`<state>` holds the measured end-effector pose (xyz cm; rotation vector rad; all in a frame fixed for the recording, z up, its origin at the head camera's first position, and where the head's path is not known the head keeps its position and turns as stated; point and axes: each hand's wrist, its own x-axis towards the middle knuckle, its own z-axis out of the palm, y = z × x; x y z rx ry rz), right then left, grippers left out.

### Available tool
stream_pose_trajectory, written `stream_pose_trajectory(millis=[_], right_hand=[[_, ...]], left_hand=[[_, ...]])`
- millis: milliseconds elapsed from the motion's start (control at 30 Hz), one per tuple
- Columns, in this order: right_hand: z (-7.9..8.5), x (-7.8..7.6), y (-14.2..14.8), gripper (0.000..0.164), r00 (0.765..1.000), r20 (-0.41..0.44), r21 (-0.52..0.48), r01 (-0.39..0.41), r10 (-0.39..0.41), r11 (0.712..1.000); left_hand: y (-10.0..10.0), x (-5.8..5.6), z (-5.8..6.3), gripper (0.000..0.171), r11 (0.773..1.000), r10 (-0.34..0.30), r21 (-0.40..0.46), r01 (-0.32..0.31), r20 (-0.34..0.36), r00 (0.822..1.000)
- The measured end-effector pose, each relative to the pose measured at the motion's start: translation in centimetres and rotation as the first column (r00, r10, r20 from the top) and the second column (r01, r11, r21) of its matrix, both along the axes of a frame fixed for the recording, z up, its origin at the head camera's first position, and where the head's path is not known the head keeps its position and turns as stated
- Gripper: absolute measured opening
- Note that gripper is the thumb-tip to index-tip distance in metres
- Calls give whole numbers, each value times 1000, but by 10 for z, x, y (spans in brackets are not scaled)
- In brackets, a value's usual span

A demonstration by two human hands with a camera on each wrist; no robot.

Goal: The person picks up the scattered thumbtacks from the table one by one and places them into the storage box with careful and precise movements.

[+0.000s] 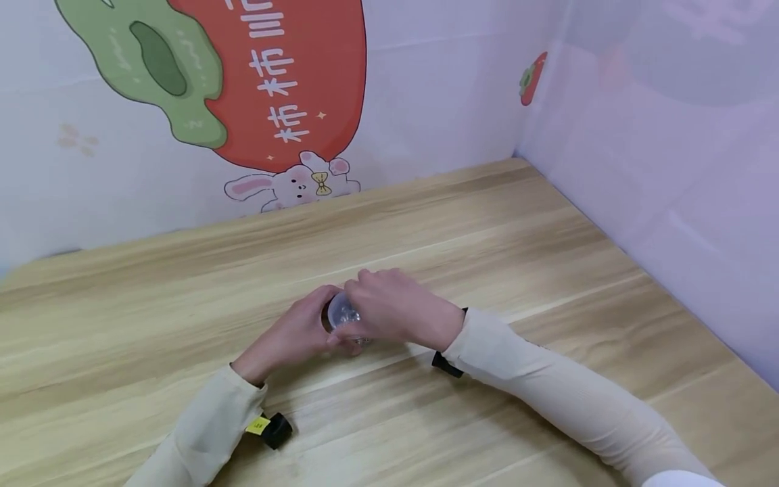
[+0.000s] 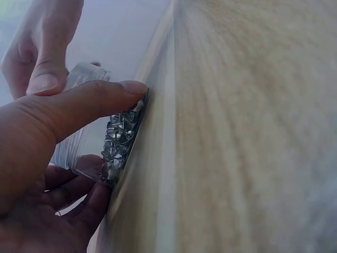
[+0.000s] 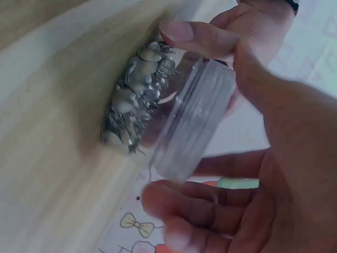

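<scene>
A small clear jar (image 3: 163, 113) with a ribbed clear lid (image 3: 197, 126) stands on the wooden table. Silver thumbtacks (image 3: 134, 89) lie heaped in its bottom. My left hand (image 1: 298, 331) grips the jar's body from the left, its thumb along the near side and its other fingers round the far side in the left wrist view. From the right, my right hand (image 1: 398, 308) holds the lid at its rim between thumb and fingers. In the head view the hands cover much of the jar. The lid sits on the jar; how tightly I cannot tell.
The wooden table (image 1: 487, 257) extends around the hands on all sides. A white wall sheet with a red persimmon print (image 1: 292, 81) rises at its back edge, and another pale sheet (image 1: 657, 189) at the right. Black wrist devices (image 1: 277, 431) hang under both sleeves.
</scene>
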<state>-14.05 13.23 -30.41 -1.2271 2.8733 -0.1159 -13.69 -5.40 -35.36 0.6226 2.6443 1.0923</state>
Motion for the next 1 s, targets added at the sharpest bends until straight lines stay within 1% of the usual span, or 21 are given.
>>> stream_pose_trajectory(millis=[133, 200, 267, 333, 367, 467, 500, 533, 567, 633, 700, 767, 833, 933, 1000], right_hand=[[4, -3, 2, 48, 997, -22, 13, 68, -67, 998], [7, -5, 5, 46, 996, -17, 13, 83, -83, 996], [11, -7, 8, 43, 997, -4, 2, 81, -81, 997], [14, -9, 10, 40, 997, 49, -18, 52, -51, 999], [14, -9, 11, 43, 996, 86, -20, 30, -29, 999], [13, -9, 11, 60, 976, 215, -18, -27, 30, 999], [12, -8, 11, 62, 971, 235, -11, -34, 36, 999], [11, -8, 9, 57, 969, 243, -5, -37, 37, 999], [9, -7, 8, 51, 971, 239, -3, -27, 27, 1000], [7, -6, 5, 38, 982, 187, 4, 6, -6, 1000], [7, -5, 4, 36, 989, 139, 19, 44, -46, 999], [10, -3, 4, 41, 989, 126, 22, 76, -78, 997], [14, -1, 4, 45, 991, 96, 12, 88, -89, 996], [19, 1, 5, 40, 995, 78, -42, 64, -60, 997], [20, 1, 5, 43, 995, 97, -56, 25, -19, 998]], left_hand=[[0, -1, 1, 75, 1000, 5, 10, -6, 44, 999], [0, -2, 1, 75, 1000, 5, 8, -5, 46, 999], [-1, -2, 1, 76, 1000, 1, 8, -1, 50, 999], [-1, -2, 1, 78, 1000, -8, 13, 7, 52, 999], [-1, -2, 1, 82, 1000, -13, 14, 12, 54, 998], [-1, -2, 2, 87, 1000, -28, 13, 27, 57, 998], [-1, -2, 2, 87, 1000, -30, 10, 30, 57, 998], [-2, -1, 2, 87, 1000, -29, 9, 29, 61, 998], [-2, -1, 3, 86, 1000, -27, 10, 26, 65, 998], [-2, -1, 3, 80, 1000, -21, 13, 20, 65, 998], [-2, 0, 3, 77, 1000, -13, 15, 12, 67, 998], [-3, 0, 3, 76, 1000, -13, 19, 11, 66, 998], [-3, 0, 3, 76, 1000, -16, 16, 15, 62, 998], [-4, -1, 3, 77, 1000, -21, 10, 20, 56, 998], [-5, -2, 4, 80, 999, -29, 14, 28, 53, 998]])
